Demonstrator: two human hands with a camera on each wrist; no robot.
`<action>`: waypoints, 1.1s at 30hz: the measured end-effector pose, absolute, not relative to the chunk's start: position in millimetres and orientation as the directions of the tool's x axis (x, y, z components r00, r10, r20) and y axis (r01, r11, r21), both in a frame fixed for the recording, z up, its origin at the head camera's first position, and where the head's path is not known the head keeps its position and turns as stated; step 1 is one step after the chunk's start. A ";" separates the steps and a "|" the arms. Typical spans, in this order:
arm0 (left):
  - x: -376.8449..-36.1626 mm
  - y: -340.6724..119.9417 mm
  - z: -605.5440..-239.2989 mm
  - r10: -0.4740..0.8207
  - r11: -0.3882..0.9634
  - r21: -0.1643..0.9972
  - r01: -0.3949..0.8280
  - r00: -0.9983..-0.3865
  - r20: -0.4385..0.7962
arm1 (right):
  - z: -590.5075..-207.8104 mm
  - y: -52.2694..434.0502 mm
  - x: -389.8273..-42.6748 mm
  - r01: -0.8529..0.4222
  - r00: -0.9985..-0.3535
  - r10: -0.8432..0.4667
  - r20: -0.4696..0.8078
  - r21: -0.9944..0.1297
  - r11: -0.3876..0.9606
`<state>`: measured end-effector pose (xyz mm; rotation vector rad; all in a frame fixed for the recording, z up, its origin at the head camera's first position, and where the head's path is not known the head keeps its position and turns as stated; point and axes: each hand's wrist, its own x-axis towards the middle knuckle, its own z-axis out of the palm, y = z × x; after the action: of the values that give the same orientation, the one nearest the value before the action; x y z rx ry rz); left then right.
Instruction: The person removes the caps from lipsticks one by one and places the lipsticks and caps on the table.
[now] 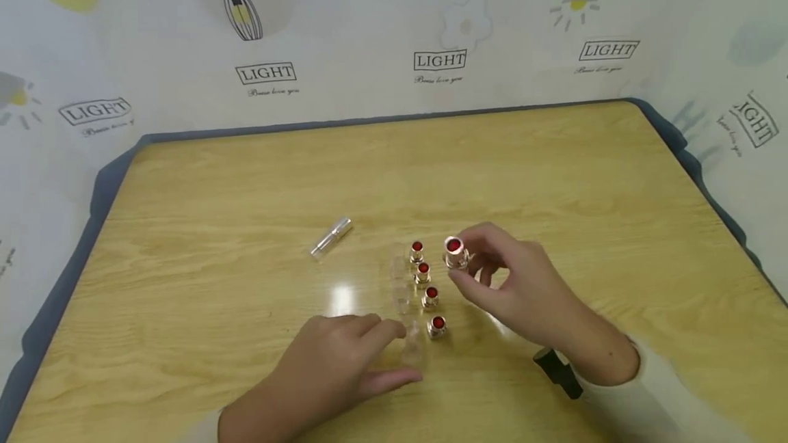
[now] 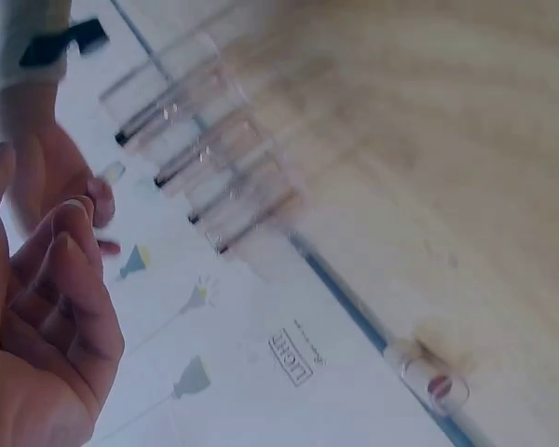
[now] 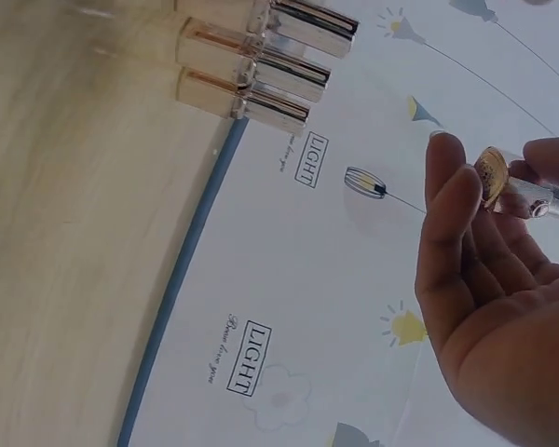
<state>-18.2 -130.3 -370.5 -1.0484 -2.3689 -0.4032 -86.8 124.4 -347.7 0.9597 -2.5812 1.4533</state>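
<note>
Several red lipsticks (image 1: 430,296) with gold bases stand uncapped in a short column on the wooden table (image 1: 246,176). My right hand (image 1: 474,269) pinches one more red lipstick (image 1: 454,251) just right of the column's far end and holds it above the table. The right wrist view shows its gold base (image 3: 489,177) between my fingertips (image 3: 447,177), with standing lipsticks (image 3: 252,70) beyond. Left of the column stand several clear caps (image 1: 402,299). My left hand (image 1: 394,354) rests on the table beside the nearest clear cap (image 1: 411,344), fingers loosely curled and holding nothing (image 2: 47,307).
A capped lipstick tube (image 1: 332,236) lies on its side to the left of the rows, also seen as the capped tube (image 2: 433,377) near the table's edge. A printed cloth backdrop (image 1: 440,60) surrounds the table. The blue table rim (image 1: 98,183) runs round the sides.
</note>
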 end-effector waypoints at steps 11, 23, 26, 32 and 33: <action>-23.6 -146.1 -365.6 0.530 0.743 0.109 0.661 -0.680 0.506 | -375.9 153.8 -45.4 -0.530 -0.814 -0.515 0.269 -0.707 0.468; -27.8 -151.5 -370.2 0.504 0.790 0.084 0.607 -0.722 0.475 | -402.7 135.5 -33.7 -0.629 -0.694 -0.697 0.181 -0.623 0.465; -26.8 -152.1 -370.8 0.500 0.793 0.083 0.603 -0.724 0.475 | -403.2 129.8 -35.5 -0.669 -0.678 -0.707 0.200 -0.567 0.481; -24.3 -152.7 -371.4 0.499 0.786 0.090 0.612 -0.714 0.491 | -400.4 125.8 -36.9 -0.637 -0.694 -0.711 0.118 -0.559 0.530; -24.1 -152.8 -371.2 0.500 0.785 0.090 0.613 -0.712 0.492 | -399.9 125.9 -36.7 -0.629 -0.697 -0.711 0.097 -0.560 0.540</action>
<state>-24.1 -152.8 -371.2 -0.8368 -2.5263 -0.3431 -36.7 125.9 -399.9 1.2603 -2.8794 0.9507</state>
